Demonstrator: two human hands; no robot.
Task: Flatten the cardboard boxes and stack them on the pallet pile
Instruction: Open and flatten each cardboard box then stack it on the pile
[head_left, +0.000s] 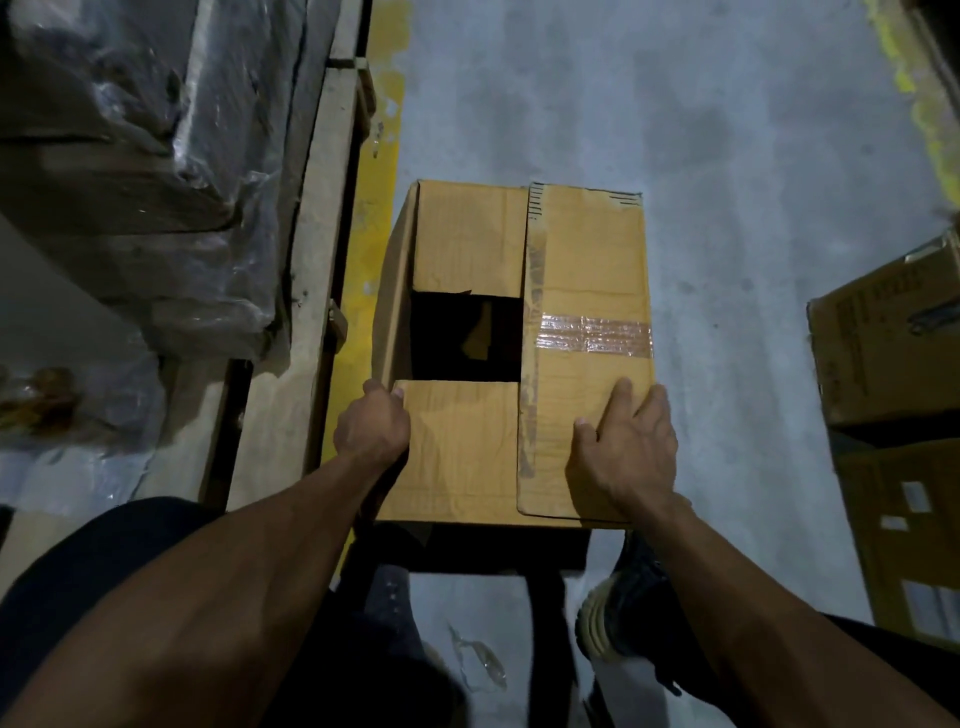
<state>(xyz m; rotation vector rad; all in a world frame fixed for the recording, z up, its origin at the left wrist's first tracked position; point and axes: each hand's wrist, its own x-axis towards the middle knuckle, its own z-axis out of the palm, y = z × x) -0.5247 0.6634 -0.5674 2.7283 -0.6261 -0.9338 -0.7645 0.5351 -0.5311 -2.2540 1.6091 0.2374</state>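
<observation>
While the cardboard box (519, 353) stood upright on the grey concrete floor (727, 130), both of the person's hands were on its near end. It sat just beside a worn yellow floor line (374, 208), its top made of folded flaps. The long right flap (587, 353) lay closed, with a strip of clear packing tape (595, 336) across it and a duller tape strip along its inner edge. On the left side, a far flap (470, 239) and a near flap (460, 452) lay flat, leaving a dark square opening (465, 338) between them.

The left hand (373, 423) gripped the box's near left corner: its fingers were curled over the top edge, thumb tip showing on the near flap, and the rest of the fingers hidden down the side wall. The right hand (623, 457) rested flat on the long right flap, fingers straight and slightly spread, thumb out toward the middle; its grip was wide open and it pressed rather than held.

To the left ran a wooden pallet (317, 260) carrying goods wrapped in clear plastic film (208, 156). At the right edge of the view stood other cardboard cartons (893, 364) with printing and labels, well apart from the box. One dark shoe (618, 608) with a pale sole showed on the floor below the right forearm, and a scrap of clear plastic (480, 662) lay near it.
</observation>
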